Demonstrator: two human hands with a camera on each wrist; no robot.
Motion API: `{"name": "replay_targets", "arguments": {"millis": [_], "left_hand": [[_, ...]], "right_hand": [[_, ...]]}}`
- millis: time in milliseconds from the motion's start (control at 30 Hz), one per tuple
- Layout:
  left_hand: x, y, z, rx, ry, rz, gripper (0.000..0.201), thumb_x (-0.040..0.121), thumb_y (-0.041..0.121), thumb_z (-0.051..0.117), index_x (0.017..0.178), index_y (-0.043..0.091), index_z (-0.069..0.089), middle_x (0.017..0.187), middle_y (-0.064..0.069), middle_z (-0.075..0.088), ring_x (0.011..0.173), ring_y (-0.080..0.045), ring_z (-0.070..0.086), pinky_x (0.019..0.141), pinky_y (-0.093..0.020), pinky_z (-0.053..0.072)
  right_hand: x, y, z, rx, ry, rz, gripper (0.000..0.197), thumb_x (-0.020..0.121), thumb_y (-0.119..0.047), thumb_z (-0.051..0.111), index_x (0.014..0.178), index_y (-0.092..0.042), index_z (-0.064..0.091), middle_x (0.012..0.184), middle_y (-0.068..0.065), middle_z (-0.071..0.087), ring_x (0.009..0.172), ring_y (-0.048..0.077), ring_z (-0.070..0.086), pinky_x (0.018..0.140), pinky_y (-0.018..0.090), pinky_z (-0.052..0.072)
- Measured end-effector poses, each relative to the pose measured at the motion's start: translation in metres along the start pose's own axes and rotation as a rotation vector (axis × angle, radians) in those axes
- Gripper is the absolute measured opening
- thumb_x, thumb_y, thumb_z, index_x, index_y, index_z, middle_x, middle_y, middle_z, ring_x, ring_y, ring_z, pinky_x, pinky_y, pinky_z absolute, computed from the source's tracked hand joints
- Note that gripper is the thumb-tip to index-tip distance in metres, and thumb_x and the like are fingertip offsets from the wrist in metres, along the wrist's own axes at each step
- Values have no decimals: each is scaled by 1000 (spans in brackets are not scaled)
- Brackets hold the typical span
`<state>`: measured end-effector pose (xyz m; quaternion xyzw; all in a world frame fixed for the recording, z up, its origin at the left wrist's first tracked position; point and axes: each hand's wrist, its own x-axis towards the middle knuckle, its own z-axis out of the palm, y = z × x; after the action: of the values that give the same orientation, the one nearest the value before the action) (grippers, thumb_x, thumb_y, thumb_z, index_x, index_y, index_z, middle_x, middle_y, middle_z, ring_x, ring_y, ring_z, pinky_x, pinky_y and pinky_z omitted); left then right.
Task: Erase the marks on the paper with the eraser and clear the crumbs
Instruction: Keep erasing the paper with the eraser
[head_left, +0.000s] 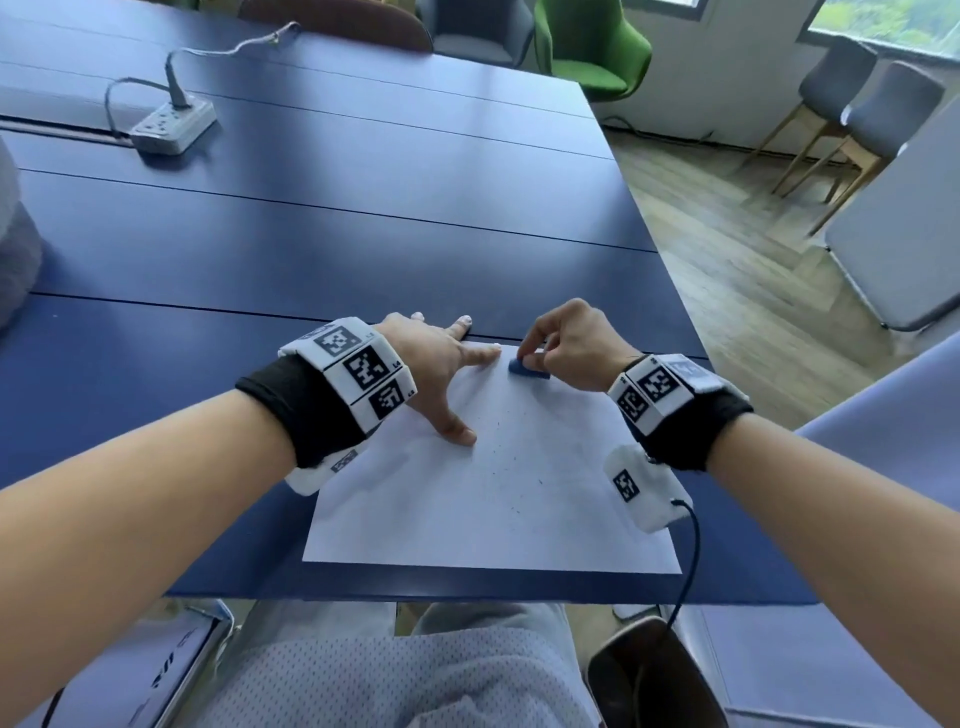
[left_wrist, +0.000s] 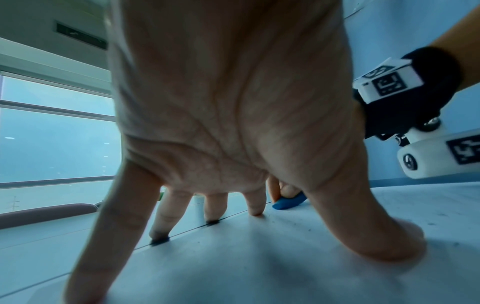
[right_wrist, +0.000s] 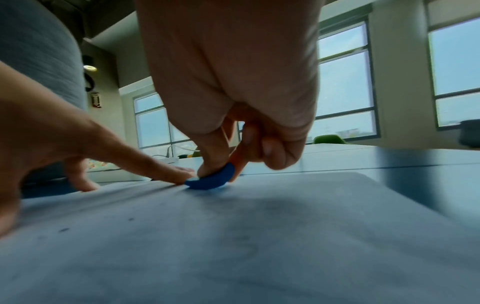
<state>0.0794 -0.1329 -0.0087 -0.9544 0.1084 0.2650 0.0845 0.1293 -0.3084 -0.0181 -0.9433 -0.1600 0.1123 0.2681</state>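
Head view: your right hand pinches the eraser at the paper's far edge; keep your left hand splayed flat beside it, rub lightly.

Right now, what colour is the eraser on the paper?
Blue. The eraser shows best in the right wrist view.

text: none legible | wrist bands: square black-and-white coded markers only; tiny characters beside them unreadable
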Motion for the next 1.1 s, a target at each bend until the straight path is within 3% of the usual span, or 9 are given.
{"name": "replay_targets", "arguments": {"millis": [67, 133, 200, 367, 533, 700, 833, 1000, 1100], "left_hand": [[0, 0, 0, 0, -4, -3, 113, 65, 83, 61, 150, 52, -8, 163, 8, -11, 147, -43, 12, 109, -46, 30], [0, 1, 0, 7, -2, -6, 113, 66, 82, 62, 150, 51, -8, 163, 7, -11, 147, -43, 13, 110, -46, 29], [0, 1, 0, 9, -1, -7, 113, 66, 82, 62, 150, 51, -8, 163, 7, -10, 147, -43, 13, 110, -46, 29], [0, 1, 1, -10, -3, -7, 113, 65, 82, 62, 149, 53, -7, 163, 8, -11, 147, -43, 12, 110, -48, 28], [2, -1, 2, 11, -3, -10, 114, 64, 84, 61, 149, 53, -9, 163, 8, -11, 147, -43, 12, 109, -46, 30], [2, -1, 1, 0, -7, -6, 113, 64, 84, 60, 149, 54, -8, 163, 9, -12, 147, -43, 11, 110, -48, 29], [2, 1, 1, 18, -13, -10, 114, 64, 84, 59, 149, 52, -9, 163, 8, -12, 147, -42, 13, 109, -47, 30], [1, 1, -1, 9, -11, -15, 114, 64, 84, 60, 149, 53, -9, 163, 9, -11, 147, -41, 13, 111, -48, 28], [1, 0, 0, 7, -11, -17, 114, 63, 85, 60, 149, 53, -8, 163, 9, -12, 147, -40, 14, 112, -48, 26]], "right_hand": [[-8, 2, 3, 27, -45, -6, 5, 79, -12, 72, 77, -17, 74, 63, -4, 60, 56, 6, 52, 54, 16, 40], [-24, 1, 4, 10, -213, -49, 9, 79, -10, 72, 78, -18, 75, 60, -2, 62, 51, 6, 51, 49, 15, 41], [-28, -1, 2, -15, -333, -69, 12, 78, -9, 72, 79, -20, 76, 60, -1, 63, 54, 7, 52, 53, 17, 43], [7, -3, 0, -8, 13, -7, 12, 76, -15, 75, 70, -25, 72, 64, -7, 58, 60, 9, 54, 64, 21, 42], [-8, -6, 3, -56, -211, -48, 9, 78, -13, 72, 77, -21, 75, 65, -1, 66, 55, 7, 55, 55, 19, 43], [-2, -1, 5, 23, 20, 7, 3, 79, -18, 74, 77, -19, 73, 66, -6, 58, 58, 5, 52, 62, 19, 41], [-30, -3, 7, -11, -267, -54, 8, 80, -12, 72, 81, -18, 76, 59, -4, 62, 49, 2, 51, 46, 11, 39], [-14, 2, 1, 9, -20, -4, 10, 79, -14, 73, 74, -23, 73, 64, -3, 64, 55, 7, 56, 57, 19, 43], [-38, 2, 8, 8, -199, -65, 11, 79, -9, 72, 76, -19, 75, 60, -2, 63, 47, 3, 50, 50, 16, 41]]}}
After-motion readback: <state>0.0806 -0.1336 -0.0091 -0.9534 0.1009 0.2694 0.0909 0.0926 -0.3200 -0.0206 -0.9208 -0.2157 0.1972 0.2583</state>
